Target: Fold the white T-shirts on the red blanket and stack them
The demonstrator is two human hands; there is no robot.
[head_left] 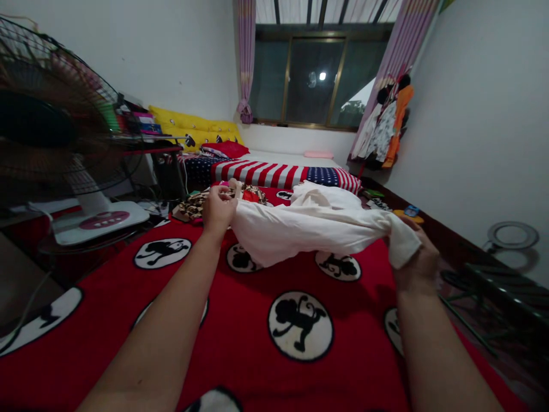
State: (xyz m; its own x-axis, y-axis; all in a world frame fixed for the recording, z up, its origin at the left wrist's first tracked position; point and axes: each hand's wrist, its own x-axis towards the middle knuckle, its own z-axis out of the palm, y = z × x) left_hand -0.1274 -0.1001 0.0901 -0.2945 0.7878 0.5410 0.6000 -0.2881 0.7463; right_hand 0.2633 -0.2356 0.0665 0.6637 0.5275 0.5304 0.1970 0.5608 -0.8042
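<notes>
the left hand point(218, 209) pinches one end of a crumpled white cloth garment point(317, 226) in its fingers, and the right hand point(418, 257) clenches the other end. the garment hangs stretched between them, just above a red fleece blanket with black monkey circles point(240, 320) on the bed.

1. Dark window point(317, 80) in far wall, a lamp's reflection in the glass.
2. Pink curtains point(246, 57) on both sides of window.
3. Bed under window: striped flag blanket point(274, 171), yellow pillows point(193, 126) to its left.
4. White walls point(480, 114); clothes point(388, 129) hanging right of window.
5. Standing fan point(55, 131) far left of window, near side.
</notes>
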